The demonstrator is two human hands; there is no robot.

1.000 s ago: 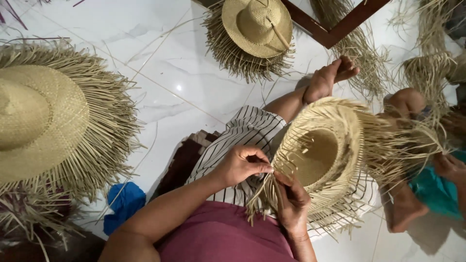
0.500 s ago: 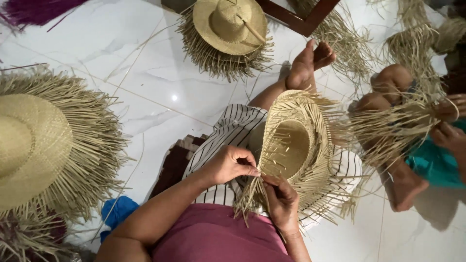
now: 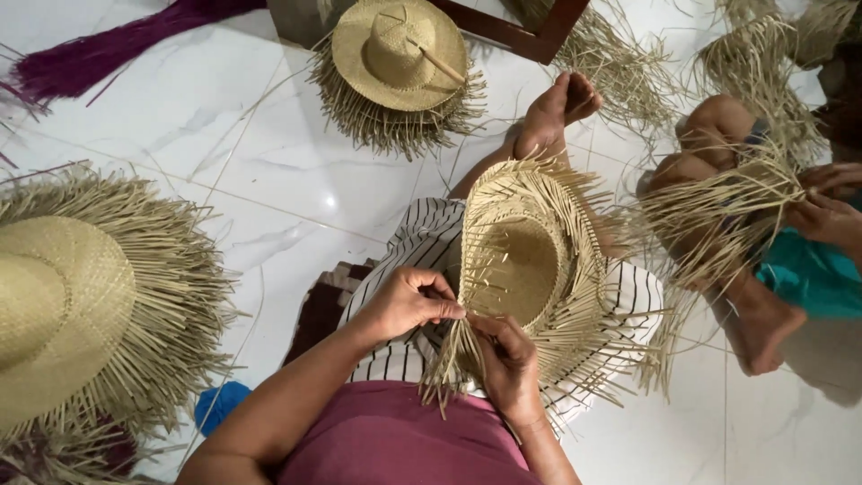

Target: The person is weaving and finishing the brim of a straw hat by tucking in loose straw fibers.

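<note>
Both our hands as before on the straw hat (image 3: 525, 269), left hand (image 3: 409, 301) and right hand (image 3: 505, 359) pinching brim strands, hat tipped more upright, hollow crown facing us, long axis toward our foot (image 3: 557, 112).

At the frame's centre an unfinished straw hat (image 3: 525, 269) rests on the lap, the left hand (image 3: 409, 301) at its lower left edge, the right hand (image 3: 507, 359) just below. A large hat (image 3: 81, 305) lies at left on the floor (image 3: 224, 153), a smaller hat (image 3: 400, 54) at top centre, and a co-worker's hand (image 3: 831, 216) at right.

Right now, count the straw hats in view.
3 clear: one in both hands on the lap, one at left, one at top. The neighbour's straw piece may be a fourth.
</note>
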